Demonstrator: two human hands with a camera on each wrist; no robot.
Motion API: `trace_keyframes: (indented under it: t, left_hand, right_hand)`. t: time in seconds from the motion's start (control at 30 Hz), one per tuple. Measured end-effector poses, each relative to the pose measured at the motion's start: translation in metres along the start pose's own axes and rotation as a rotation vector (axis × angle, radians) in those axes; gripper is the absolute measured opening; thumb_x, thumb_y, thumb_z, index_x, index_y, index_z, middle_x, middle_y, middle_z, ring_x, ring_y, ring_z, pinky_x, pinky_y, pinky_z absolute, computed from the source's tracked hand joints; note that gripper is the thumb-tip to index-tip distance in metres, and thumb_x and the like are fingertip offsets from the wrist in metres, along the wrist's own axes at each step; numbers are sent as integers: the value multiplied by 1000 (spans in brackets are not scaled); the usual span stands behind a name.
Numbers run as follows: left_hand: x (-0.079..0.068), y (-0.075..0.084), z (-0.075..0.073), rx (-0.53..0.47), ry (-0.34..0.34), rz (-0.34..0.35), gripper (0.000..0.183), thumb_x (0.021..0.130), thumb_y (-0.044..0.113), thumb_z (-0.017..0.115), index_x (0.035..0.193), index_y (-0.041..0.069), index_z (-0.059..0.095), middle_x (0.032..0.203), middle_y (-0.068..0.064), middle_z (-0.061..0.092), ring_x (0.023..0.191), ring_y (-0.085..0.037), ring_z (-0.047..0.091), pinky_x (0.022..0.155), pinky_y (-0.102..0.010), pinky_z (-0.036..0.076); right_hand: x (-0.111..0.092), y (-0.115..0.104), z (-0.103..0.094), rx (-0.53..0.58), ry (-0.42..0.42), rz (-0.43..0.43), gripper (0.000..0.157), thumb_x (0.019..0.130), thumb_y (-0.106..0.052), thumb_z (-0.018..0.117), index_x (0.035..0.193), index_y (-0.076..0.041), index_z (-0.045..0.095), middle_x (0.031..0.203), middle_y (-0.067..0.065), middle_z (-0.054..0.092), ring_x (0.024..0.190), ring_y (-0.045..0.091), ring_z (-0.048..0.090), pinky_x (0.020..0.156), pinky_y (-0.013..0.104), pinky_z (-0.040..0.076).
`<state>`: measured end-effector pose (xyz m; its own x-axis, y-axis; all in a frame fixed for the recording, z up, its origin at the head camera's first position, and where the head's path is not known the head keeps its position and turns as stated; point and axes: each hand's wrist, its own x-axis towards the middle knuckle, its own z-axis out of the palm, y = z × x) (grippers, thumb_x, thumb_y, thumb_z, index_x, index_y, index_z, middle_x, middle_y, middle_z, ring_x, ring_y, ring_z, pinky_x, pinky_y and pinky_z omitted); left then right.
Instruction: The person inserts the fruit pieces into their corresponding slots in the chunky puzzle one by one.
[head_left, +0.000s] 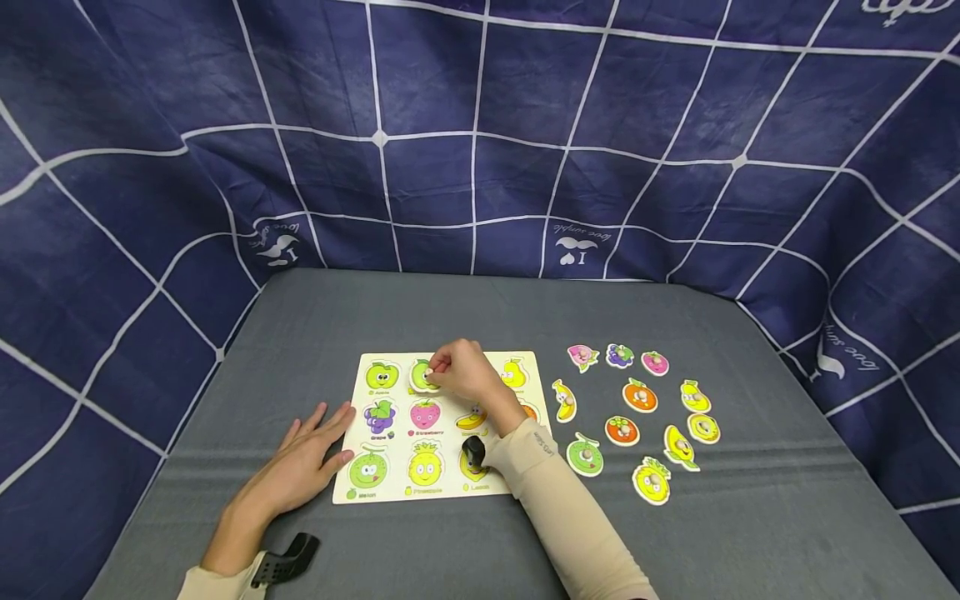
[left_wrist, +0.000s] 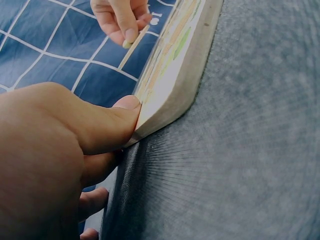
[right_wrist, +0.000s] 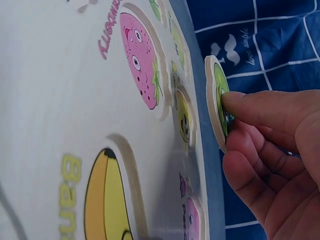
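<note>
My right hand [head_left: 468,371] pinches a green fruit puzzle piece [head_left: 420,376] between thumb and fingers, above the back row of a pale wooden puzzle board [head_left: 396,454]. In the right wrist view the green piece [right_wrist: 216,100] is held on edge, its pale wooden rim showing and its face partly covered by the thumb. My left hand [head_left: 303,458] lies at the board's left edge with fingers spread. In the left wrist view its thumb [left_wrist: 112,120] presses by the board's corner. The board carries printed fruit recesses, including a strawberry [head_left: 425,414] and a grape [head_left: 379,417].
Right of the board lie several loose knobbed pieces, among them a banana [head_left: 564,402], a melon [head_left: 585,456], a grape piece [head_left: 620,356] and a pineapple [head_left: 652,481]. Grey cloth [head_left: 420,550] covers the table. A blue gridded curtain [head_left: 525,183] hangs behind it and at both sides.
</note>
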<state>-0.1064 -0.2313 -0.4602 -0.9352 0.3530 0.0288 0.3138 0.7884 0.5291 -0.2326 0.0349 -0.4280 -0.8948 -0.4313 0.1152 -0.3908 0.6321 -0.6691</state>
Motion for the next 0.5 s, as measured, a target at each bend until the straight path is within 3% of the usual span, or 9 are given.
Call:
trace_keyframes:
  t: [0.5]
  left_hand:
    - [0,-1,1,-1,7,3,63,96,22,65,149,-2,40,154,-21,35,142,-54,20,106,-73,12]
  right_hand:
    - [10,-4,9,12,0,16,8,81,-9,82,78,-8,74,65,-7,63,60,4,54,60,17,45]
